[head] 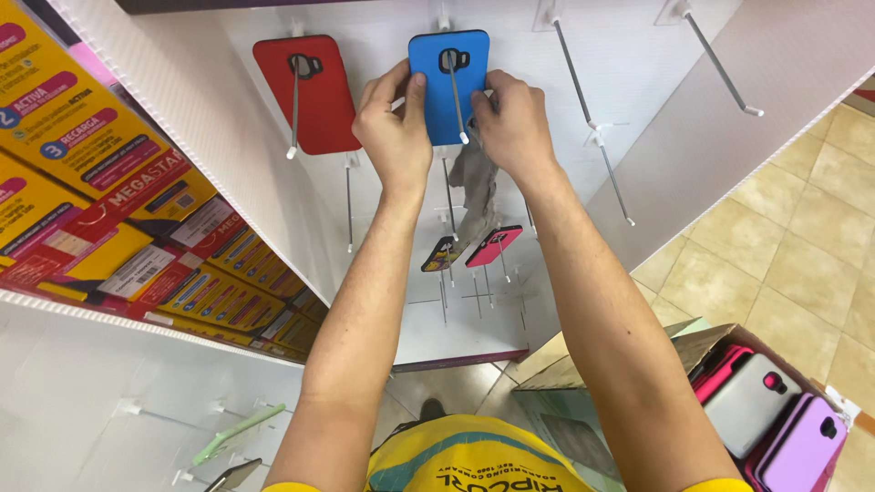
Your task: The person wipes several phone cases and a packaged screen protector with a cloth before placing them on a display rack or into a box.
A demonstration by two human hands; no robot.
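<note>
1. Your left hand (394, 128) has a narrow grip on the left edge of the blue phone case (437, 96): the thumb lies on the case's face and the other fingers curl behind it.
2. Your right hand (515, 123) grips the right edge of the same case, fingertips on its face near the camera cut-out. A grey cloth (476, 187) hangs down from under this hand; you seem to have it tucked in the palm, though the exact hold is hidden.
3. The blue phone case sits between your two grips, flat against the white display panel (638, 109), with a metal hook (456, 100) passing through its camera cut-out.
4. Just left of your left grip, a red phone case (328, 109) hangs on its own hook, apart from your fingers.
5. Right of your right grip, bare metal pegs (592, 118) stick out of the panel.
6. Below both grips, between your forearms, two smaller-looking cases hang further down the panel: a yellow and black case (439, 255) and a pink case (494, 246).
7. Far left of your left grip, yellow and red packets (118, 210) fill a slanted rack.
8. Well below your right grip, by your right elbow, an open cardboard box (702, 346) holds a grey case (752, 401) and a lilac case (802, 446) above the tiled floor (802, 255).
</note>
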